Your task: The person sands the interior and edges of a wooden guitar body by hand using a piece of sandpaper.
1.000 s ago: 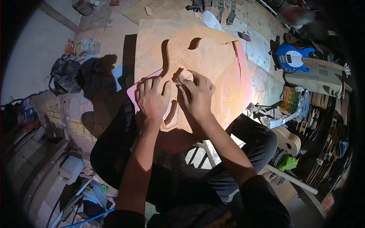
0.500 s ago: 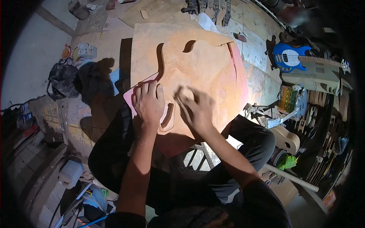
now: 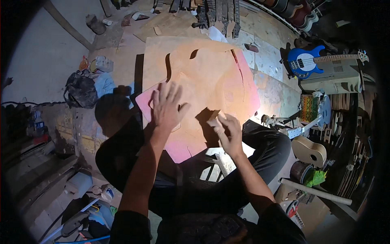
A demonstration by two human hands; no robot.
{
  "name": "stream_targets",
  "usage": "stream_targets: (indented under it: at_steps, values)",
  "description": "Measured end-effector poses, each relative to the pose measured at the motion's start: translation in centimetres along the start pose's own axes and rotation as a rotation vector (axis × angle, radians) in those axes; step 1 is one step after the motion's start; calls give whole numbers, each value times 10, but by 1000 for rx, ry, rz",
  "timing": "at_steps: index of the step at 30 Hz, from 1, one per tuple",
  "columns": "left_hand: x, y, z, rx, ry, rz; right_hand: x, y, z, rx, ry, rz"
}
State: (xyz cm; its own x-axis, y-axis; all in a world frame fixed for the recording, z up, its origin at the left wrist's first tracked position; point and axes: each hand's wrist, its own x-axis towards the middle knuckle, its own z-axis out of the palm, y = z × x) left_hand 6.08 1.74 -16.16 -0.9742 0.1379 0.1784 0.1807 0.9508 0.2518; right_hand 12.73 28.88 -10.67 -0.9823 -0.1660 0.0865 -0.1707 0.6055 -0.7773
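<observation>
A large pale wooden board point(image 3: 203, 73) cut to a guitar-body outline lies across my lap, lit pink along its right and lower edges. My left hand point(image 3: 166, 106) rests flat on its lower left part, fingers spread, holding nothing. My right hand point(image 3: 228, 131) hovers over the board's lower right edge. It pinches a small tan sanding piece point(image 3: 214, 115) between thumb and fingertips. The hand throws a dark shadow onto the wood beside it. My legs in dark trousers show under the board.
A blue bass guitar point(image 3: 305, 61) leans on a grey case point(image 3: 339, 77) at the right. An unfinished guitar body point(image 3: 309, 151) and a white pipe point(image 3: 317, 192) lie lower right. A black bag point(image 3: 81, 90) sits left, and guitar necks point(image 3: 215, 12) lie at the top.
My right hand has drawn back from the middle of the board toward its lower right edge with the sanding piece. My left hand's fingers have spread wider.
</observation>
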Motion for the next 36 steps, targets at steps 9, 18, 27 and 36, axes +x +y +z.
stream_targets:
  at_steps: [9, 18, 27, 36]
  values:
    - [-9, 13, -11, -36, -64, 26, 5, 31, 20, 327, 118, 230]
    - [-20, 32, -10, -101, -151, 142, 12, 22, 19, 389, 109, 342]
    - [-22, 37, -2, -110, -196, 148, 18, 13, 12, 412, 111, 414]
    - [-20, 25, -4, -10, -70, -42, 19, 16, 11, 384, 143, 411]
